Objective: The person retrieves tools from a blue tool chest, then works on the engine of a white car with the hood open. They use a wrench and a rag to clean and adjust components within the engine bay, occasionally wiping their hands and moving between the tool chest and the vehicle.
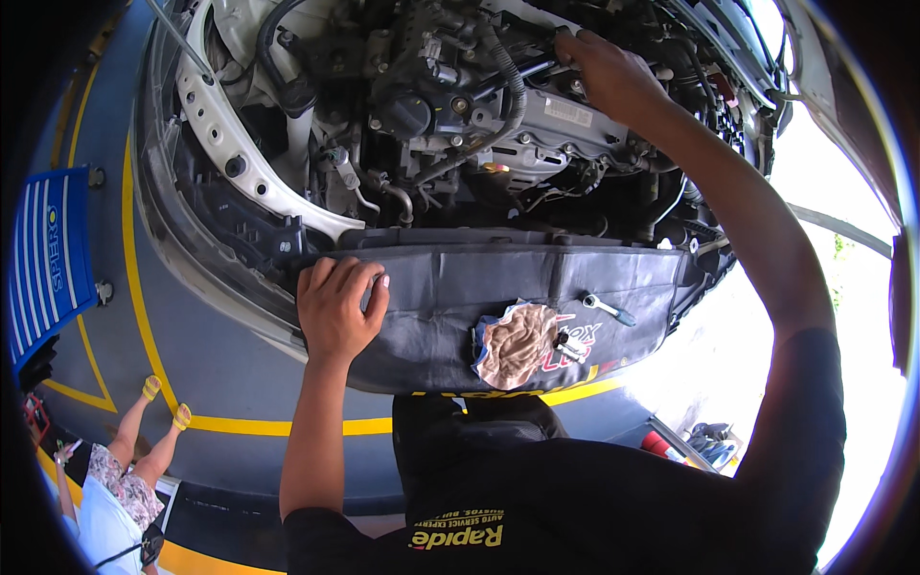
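Note:
My right hand point(606, 75) reaches over the engine point(565, 115), its fingers closed around the end of a dark long-handled tool point(522, 73). The tool's far end runs in among the hoses near the black round cap, and its tip is hard to make out. My left hand point(340, 302) lies on the black fender cover point(431, 287) at the car's front edge, fingers spread and holding nothing. On that cover rest a crumpled brown rag point(517, 347), a ratchet point(609, 310) and a small metal piece point(573, 347) beside the rag.
A white curved body panel point(225, 144) borders the engine bay on the left. On the floor beyond stands a blue tool cart point(53, 259). Another person point(125, 489) is at lower left, near yellow floor lines. Red and dark items point(685, 446) lie at lower right.

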Available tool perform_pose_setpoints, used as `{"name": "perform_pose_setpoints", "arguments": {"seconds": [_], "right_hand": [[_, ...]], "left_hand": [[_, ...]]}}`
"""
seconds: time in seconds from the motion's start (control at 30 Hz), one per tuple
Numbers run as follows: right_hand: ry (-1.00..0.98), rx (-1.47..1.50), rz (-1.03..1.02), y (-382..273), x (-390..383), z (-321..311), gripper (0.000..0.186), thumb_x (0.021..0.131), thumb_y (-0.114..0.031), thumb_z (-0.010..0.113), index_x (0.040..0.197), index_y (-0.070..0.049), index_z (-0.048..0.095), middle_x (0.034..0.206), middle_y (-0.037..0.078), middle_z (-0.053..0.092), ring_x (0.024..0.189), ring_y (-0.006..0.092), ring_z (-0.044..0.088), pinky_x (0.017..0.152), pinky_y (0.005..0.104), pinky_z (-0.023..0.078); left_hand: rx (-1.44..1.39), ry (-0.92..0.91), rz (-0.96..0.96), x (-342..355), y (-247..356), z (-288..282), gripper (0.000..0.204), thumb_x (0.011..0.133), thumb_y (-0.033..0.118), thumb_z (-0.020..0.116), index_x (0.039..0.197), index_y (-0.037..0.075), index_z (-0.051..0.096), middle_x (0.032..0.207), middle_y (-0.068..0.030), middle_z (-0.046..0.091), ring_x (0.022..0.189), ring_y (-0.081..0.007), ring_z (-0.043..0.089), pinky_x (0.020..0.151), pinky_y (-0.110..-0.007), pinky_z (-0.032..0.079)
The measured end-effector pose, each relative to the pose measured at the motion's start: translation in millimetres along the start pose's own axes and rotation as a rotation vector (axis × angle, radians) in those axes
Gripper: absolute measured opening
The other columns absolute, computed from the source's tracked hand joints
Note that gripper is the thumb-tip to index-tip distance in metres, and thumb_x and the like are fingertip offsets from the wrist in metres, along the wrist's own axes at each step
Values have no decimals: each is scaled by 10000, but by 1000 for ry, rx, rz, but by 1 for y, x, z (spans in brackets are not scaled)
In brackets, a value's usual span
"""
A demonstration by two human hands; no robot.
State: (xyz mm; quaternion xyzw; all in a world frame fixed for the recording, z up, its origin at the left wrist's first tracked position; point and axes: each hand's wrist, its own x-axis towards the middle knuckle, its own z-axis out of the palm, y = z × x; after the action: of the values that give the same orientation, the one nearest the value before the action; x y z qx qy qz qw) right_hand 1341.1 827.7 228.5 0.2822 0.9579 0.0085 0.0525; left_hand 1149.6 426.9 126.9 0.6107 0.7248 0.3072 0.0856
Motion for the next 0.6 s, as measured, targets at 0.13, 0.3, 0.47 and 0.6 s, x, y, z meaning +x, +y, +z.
{"name": "perform_pose_setpoints", "arguments": {"seconds": [0.13,0.3,0.47,0.6], "right_hand": [[-197,-89,228,2,3,0,342,974,-167,697,1296,-131,590,1109,187,743,1059,418,715,896,558,561],[0,-58,10,-5,-4,0,338,989,-185,687,1313,-130,606,1096,188,746,1063,411,717,911,550,559],[-171,-34,199,-6,-1,-2,283,1001,-176,674,1275,-145,614,1065,188,751,1032,391,727,890,548,557],[3,-48,-54,-3,-1,-2,275,1017,-271,689,1241,-129,615,914,179,747,920,394,739,872,544,560]], "left_hand": [[24,-21,2,-1,-2,1,73,882,187,762,920,153,710,814,41,650,812,-193,578,778,-376,442],[28,-25,2,-2,-2,0,70,881,187,760,918,155,710,819,45,654,814,-191,580,777,-375,443],[23,-34,-6,1,0,-1,68,877,146,754,928,144,709,804,34,644,811,-207,586,779,-383,432],[22,-21,2,2,1,-1,64,878,144,751,927,146,710,803,36,644,807,-207,586,774,-381,431]]}}
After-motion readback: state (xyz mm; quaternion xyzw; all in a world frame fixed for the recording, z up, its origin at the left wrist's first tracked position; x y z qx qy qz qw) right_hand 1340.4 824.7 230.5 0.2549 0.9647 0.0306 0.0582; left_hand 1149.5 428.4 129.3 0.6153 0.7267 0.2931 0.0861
